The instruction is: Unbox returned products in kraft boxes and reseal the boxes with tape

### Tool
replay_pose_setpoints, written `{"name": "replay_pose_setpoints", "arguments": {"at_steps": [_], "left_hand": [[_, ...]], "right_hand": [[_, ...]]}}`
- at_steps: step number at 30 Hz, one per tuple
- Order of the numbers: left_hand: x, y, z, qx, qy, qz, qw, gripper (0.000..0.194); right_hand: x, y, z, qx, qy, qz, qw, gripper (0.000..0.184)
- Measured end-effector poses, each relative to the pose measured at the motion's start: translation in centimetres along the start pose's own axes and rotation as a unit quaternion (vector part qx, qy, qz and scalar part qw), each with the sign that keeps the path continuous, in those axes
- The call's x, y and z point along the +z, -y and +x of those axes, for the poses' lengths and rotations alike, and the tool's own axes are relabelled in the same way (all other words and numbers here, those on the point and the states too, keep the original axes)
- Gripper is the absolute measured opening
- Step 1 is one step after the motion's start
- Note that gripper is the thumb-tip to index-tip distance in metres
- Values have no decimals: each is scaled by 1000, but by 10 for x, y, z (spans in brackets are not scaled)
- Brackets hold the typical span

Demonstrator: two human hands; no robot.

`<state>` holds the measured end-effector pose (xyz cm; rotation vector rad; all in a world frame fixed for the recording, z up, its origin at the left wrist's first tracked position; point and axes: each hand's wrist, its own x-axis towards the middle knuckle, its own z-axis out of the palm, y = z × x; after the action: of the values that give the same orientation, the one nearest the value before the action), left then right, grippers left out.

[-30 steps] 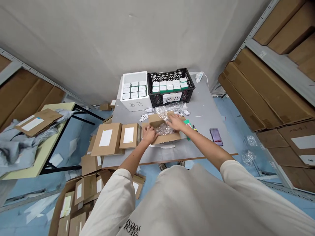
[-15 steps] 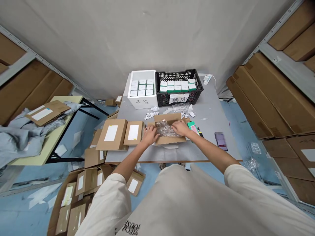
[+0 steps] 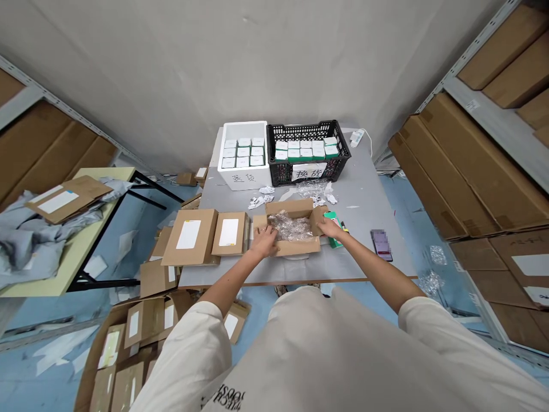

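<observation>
An open brown cardboard box (image 3: 295,247) lies on the grey table (image 3: 364,200), with clear bubble wrap (image 3: 294,227) inside it. My left hand (image 3: 265,240) holds the box's left flap, fingers curled over its edge. At the box's right side, my right hand (image 3: 331,228) grips the right flap and lifts it. A green packet (image 3: 333,240) lies just right of that hand.
Two closed brown boxes (image 3: 191,236) with white labels lie left of the open one. A white foam box (image 3: 243,154) and a black crate (image 3: 306,151) of small boxes stand at the back. A phone (image 3: 380,242) lies at the right. More boxes fill a carton (image 3: 124,355) on the floor.
Both hands have come off the bubble wrap and moved outward to the box's side flaps. The right flap is now raised.
</observation>
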<state>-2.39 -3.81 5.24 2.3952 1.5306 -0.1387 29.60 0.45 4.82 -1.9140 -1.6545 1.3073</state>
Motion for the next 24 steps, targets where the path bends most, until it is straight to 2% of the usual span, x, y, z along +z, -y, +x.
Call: {"name": "replay_pose_setpoints", "arguments": {"at_steps": [3, 5, 10, 14, 17, 21, 24], "left_hand": [[6, 3, -1, 20, -6, 18, 1000, 30], [7, 7, 0, 29, -13, 20, 999, 20], [-1, 22, 6, 16, -44, 17, 999, 21], [-10, 34, 15, -10, -84, 10, 996, 29], [-15, 40, 21, -30, -85, 3, 996, 34], [-18, 44, 26, -37, -87, -13, 995, 33], [-22, 44, 27, -19, -122, -29, 992, 30]], "right_hand": [[6, 2, -2, 58, 40, 181, 981, 24], [5, 5, -1, 55, 38, 228, 971, 25], [5, 13, 12, 51, 18, 247, 967, 26], [11, 24, 30, 61, -10, 273, 960, 33], [11, 33, 44, 65, -24, 285, 956, 38], [-4, 42, 60, 74, -20, 280, 957, 42], [-19, 43, 67, 72, -7, 279, 958, 41]]}}
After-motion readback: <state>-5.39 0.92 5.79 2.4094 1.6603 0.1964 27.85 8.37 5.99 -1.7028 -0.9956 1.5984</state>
